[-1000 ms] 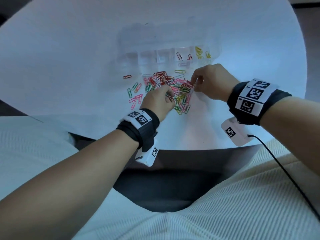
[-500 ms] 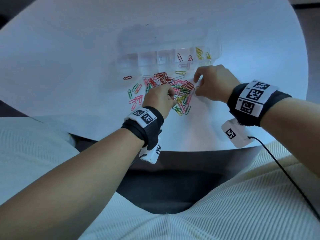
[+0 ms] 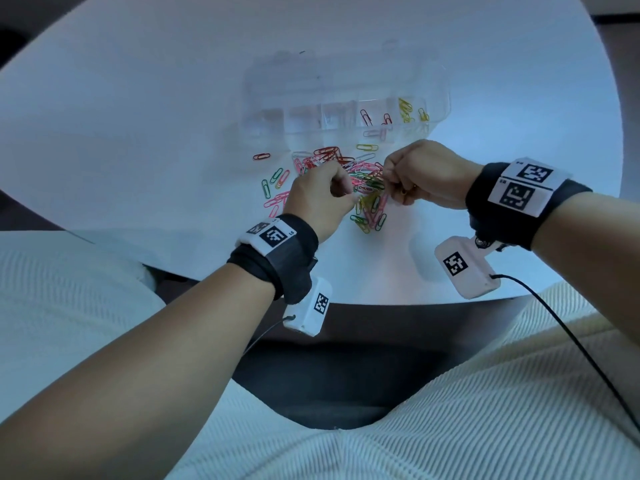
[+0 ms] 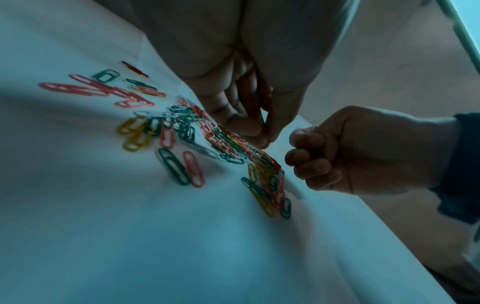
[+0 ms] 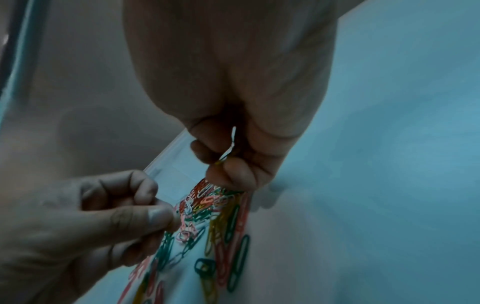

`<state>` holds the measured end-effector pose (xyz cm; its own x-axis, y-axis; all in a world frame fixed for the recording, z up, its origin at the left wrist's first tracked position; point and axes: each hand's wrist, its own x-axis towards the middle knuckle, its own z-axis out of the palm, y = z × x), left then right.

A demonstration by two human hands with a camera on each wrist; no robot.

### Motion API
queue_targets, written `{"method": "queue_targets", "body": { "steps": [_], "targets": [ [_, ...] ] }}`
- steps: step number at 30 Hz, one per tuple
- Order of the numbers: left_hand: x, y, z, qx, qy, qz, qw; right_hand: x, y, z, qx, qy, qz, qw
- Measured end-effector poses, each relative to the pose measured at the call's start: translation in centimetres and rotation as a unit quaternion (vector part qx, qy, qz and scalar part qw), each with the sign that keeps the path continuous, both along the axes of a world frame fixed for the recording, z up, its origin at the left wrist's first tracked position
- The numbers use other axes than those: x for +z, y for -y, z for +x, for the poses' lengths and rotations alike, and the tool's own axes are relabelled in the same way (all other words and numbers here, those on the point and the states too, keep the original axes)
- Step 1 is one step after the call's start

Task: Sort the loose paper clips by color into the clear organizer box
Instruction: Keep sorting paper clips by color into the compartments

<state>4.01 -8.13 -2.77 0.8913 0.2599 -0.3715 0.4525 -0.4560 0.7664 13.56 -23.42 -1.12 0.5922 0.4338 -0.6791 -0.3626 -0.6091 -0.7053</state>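
Observation:
A heap of loose paper clips [image 3: 367,183] in red, pink, green, yellow and white lies on the white table, in front of the clear organizer box [image 3: 304,116]. The box's right cells hold yellow clips [image 3: 406,108] and red clips [image 3: 365,116]. My left hand [image 3: 346,195] hovers at the heap's left side with its fingers curled round reddish clips [image 4: 258,100]. My right hand [image 3: 391,188] sits at the heap's right side. In the right wrist view it pinches a pale clip [image 5: 230,147] between thumb and fingers [image 5: 235,174].
Stray clips [image 3: 275,188] lie scattered left of the heap, with one red clip [image 3: 261,156] farther out. The table's curved front edge [image 3: 346,299] runs just behind both wrists. A cable [image 3: 571,344] trails from the right wrist camera across my lap.
My right hand's outstretched finger has curled in, and the hand now pinches a clip at the heap. My left hand stays at the heap's left side.

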Motion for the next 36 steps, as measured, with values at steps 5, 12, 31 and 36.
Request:
{"method": "queue_targets", "body": {
  "steps": [5,12,31,36],
  "targets": [
    [-0.4,0.3,0.4,0.011,-0.052,-0.002,0.999,0.0,-0.3,-0.1,0.096,0.082,-0.008,0.992],
    [-0.5,0.6,0.1,-0.024,-0.082,0.08,0.993,-1.1,-0.3,-1.1,0.272,0.342,-0.147,0.888],
    [-1.3,1.4,0.5,-0.075,-0.063,0.176,0.98,-0.2,-0.3,0.5,0.232,0.289,-0.141,0.918],
    [-1.2,0.5,0.6,-0.096,-0.055,0.173,0.979,-0.2,-0.1,0.7,0.241,0.243,-0.146,0.928]
  ]
}}
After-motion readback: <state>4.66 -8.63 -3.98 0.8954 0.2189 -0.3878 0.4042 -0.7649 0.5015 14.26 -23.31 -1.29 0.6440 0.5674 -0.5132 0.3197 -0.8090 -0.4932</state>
